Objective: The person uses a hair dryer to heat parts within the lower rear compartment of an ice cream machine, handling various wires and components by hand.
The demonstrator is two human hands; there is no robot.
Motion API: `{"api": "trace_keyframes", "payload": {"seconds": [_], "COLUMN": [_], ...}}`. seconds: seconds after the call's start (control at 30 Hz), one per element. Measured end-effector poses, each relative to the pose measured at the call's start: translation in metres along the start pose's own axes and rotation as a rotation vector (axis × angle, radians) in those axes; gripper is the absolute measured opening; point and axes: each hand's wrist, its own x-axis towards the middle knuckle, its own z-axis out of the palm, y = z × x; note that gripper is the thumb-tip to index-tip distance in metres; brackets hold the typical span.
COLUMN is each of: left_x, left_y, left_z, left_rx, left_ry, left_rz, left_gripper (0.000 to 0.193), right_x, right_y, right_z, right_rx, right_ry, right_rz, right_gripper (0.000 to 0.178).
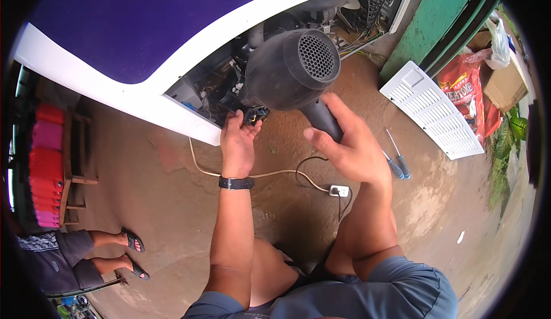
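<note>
A: What is the right hand [354, 149] doing?
B: It is wrapped around the handle of a big dark hair dryer [275, 75]. The fingers are closed on it.
A: Where is the hair dryer?
B: It is up in front of the open side of a white and purple machine [150, 96]. Its round grille faces away from the left hand [237, 149], and its other end is close to those fingers.
A: And what does the left hand have?
B: Its bent fingers have a small dark part [250, 116] with wires, by the machine's opening. I can't tell how tight they squeeze.
A: What is on the ground?
B: A white socket block [339, 191] on a pale cord, and two screwdrivers [405, 167] with blue handles. A white panel with slots [433, 111] is on the right, near a red bag [462, 89].
</note>
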Motion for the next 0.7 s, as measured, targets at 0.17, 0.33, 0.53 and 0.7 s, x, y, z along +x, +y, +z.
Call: {"api": "trace_keyframes", "payload": {"seconds": [0.17,0.33,0.53,0.7], "left_x": [-0.002,-0.003,-0.004,-0.007], "left_y": [0.003,0.012,0.017,0.021], "left_z": [0.008,0.019,0.027,0.025], "left_rx": [-0.074,-0.118,-0.165,-0.185], "left_ry": [0.050,0.050,0.054,0.000], "left_rz": [-0.012,-0.026,-0.065,-0.085], "left_gripper": [0.023,0.025,0.033,0.040], "right_x": [-0.001,-0.002,-0.002,-0.007], "right_y": [0.016,0.049,0.079,0.090], "right_z": [-0.025,-0.054,-0.059,-0.066], "right_rx": [0.084,0.167,0.072,0.180], "right_ry": [-0.126,-0.274,-0.404,-0.352], "right_rz": [-0.108,-0.028,-0.047,-0.097], "right_gripper": [0.049,0.055,0.051,0.057]}}
